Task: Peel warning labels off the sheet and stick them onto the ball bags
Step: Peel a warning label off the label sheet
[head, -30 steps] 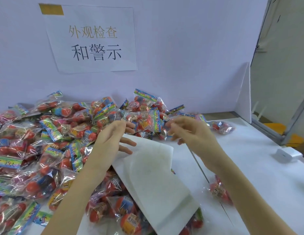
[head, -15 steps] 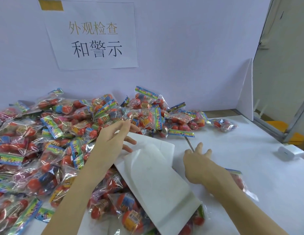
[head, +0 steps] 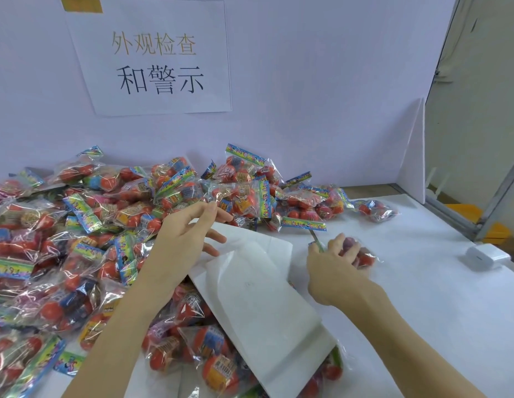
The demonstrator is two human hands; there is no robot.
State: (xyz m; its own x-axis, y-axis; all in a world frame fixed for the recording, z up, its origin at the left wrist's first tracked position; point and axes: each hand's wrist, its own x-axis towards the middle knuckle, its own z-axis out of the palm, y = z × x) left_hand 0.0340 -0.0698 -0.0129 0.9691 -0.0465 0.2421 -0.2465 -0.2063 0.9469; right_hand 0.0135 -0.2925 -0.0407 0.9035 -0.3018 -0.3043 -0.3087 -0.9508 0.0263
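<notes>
Resting on the near part of the white table, the white rectangular label sheet lies tilted over the heap of clear plastic ball bags filling the table's left side. The left hand holds the sheet's far left corner, fingers loosely spread, a transparent label seemingly pinched at the fingertips. Just right of the sheet, the right hand grips a single clear bag of red balls against the tabletop. A small white box sits by the right edge.
</notes>
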